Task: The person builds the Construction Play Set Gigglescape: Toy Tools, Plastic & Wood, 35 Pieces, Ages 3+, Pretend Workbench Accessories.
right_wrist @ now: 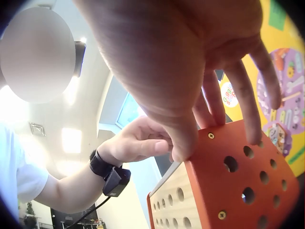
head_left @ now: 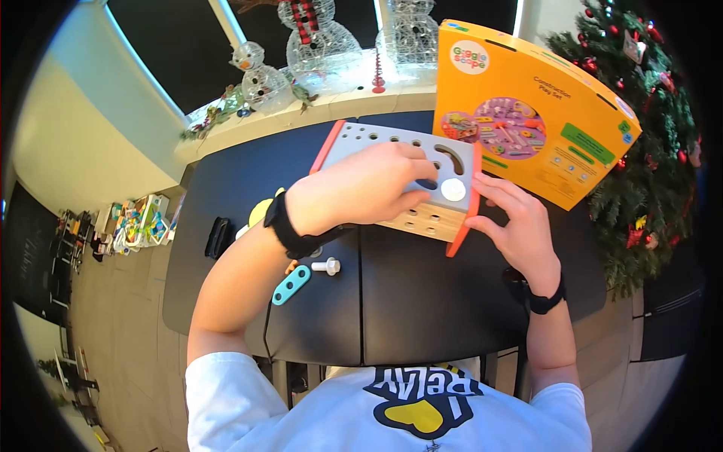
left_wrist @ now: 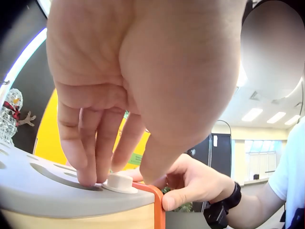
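A toy workbench [head_left: 361,154] with a grey holed top, red-orange side panels and a pale wooden front stands on the table. My left hand [head_left: 361,181] reaches over its top, fingers pointing down. In the left wrist view the fingertips touch the grey top beside a curved opening, right by a white bolt head [left_wrist: 120,182]. That white head shows as a disc [head_left: 453,189] near the right end in the head view. My right hand [head_left: 516,222] rests against the right side panel [right_wrist: 238,176], fingers spread along its upper edge and thumb at the front corner.
A yellow play-set box [head_left: 527,113] stands behind the workbench at the right. Left of it on the dark table [head_left: 316,324] lie a teal three-hole strip [head_left: 291,285], a white bolt [head_left: 327,266] and a black case [head_left: 218,238]. A decorated tree [head_left: 633,211] is at far right.
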{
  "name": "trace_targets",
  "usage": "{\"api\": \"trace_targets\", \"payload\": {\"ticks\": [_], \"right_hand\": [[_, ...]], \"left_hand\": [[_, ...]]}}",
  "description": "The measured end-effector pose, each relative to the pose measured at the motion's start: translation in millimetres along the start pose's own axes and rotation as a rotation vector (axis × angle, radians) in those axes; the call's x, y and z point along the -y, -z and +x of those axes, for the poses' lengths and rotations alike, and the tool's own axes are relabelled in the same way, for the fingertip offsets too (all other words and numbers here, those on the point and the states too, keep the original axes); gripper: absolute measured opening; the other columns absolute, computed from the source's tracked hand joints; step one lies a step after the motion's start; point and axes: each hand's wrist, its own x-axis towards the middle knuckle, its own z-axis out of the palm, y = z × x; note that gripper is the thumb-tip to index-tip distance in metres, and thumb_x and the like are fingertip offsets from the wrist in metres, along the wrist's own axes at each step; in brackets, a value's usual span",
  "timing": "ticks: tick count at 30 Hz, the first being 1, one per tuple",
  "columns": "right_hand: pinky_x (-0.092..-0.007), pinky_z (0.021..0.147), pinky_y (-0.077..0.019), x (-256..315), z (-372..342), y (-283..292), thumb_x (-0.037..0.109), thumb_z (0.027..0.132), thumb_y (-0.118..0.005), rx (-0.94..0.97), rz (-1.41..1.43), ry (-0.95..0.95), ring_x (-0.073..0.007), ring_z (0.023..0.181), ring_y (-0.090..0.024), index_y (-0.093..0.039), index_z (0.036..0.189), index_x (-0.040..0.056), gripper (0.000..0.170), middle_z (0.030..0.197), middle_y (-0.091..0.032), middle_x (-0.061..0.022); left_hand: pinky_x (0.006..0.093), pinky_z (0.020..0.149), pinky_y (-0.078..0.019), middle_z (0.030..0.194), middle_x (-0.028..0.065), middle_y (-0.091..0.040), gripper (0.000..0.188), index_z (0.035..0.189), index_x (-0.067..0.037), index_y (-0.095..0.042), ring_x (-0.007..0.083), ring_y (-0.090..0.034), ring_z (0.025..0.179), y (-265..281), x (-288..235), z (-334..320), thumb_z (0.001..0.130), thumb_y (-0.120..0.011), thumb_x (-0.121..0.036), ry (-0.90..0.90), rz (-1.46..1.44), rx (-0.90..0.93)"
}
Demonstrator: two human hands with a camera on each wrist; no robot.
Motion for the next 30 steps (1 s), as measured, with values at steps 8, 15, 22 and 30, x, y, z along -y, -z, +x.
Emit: {"api": "trace_targets", "payload": {"ticks": [8, 15, 22, 30], "right_hand": [[-0.0374, 0.081, -0.0542, 11.3, -10.3, -3.1, 0.037, 0.07, -0.091, -0.045, -0.121, 0.081, -0.0285, 0.09, -0.069, -0.076, 0.114, 0.0058, 0.056, 0.118, -0.074, -0.0049], [-0.0393, 0.079, -0.053, 35.1, -15.7, -0.2, 0.031, 0.071, -0.092, -0.027, -0.209, 0.138, -0.0295, 0.087, -0.066, -0.074, 0.113, 0.0038, 0.053, 0.114, -0.071, -0.0073], [-0.0414, 0.087, -0.0531, 29.9, -8.4, 13.3, 0.026, 0.068, -0.094, 0.071, -0.121, 0.173, -0.0322, 0.1, -0.066, -0.072, 0.115, 0.0046, 0.056, 0.117, -0.069, -0.0086], [-0.0448, 0.107, -0.046, -1.5, 7.7, 11.0, 0.025, 0.067, -0.094, 0.109, -0.103, 0.23, -0.0326, 0.134, -0.056, -0.07, 0.122, 0.0084, 0.062, 0.135, -0.064, -0.0094]], "left_hand": [[0.0379, 0.074, -0.056, 0.09, 0.0132, -0.072, 0.013, 0.1, 0.0, -0.072, 0.0294, -0.072, 0.082, 35.8, 19.5, -95.5, 0.088, -0.075, -0.005, 0.328, -0.037, -0.07], [0.0413, 0.09, -0.0557, 0.102, 0.0147, -0.073, 0.02, 0.101, -0.001, -0.075, 0.032, -0.07, 0.102, 2.2, 69.9, -194.2, 0.08, -0.075, -0.003, 0.68, 0.21, 0.19], [0.0415, 0.101, -0.0531, 0.118, 0.0099, -0.068, 0.029, 0.109, -0.008, -0.079, 0.0304, -0.061, 0.123, -17.8, 73.7, -220.0, 0.081, -0.072, -0.008, 0.911, 0.271, 0.315], [0.042, 0.097, -0.0533, 0.109, 0.0107, -0.067, 0.023, 0.1, -0.005, -0.077, 0.0314, -0.062, 0.115, -14.2, 69.8, -230.7, 0.078, -0.078, -0.01, 0.813, 0.264, 0.247]]}}
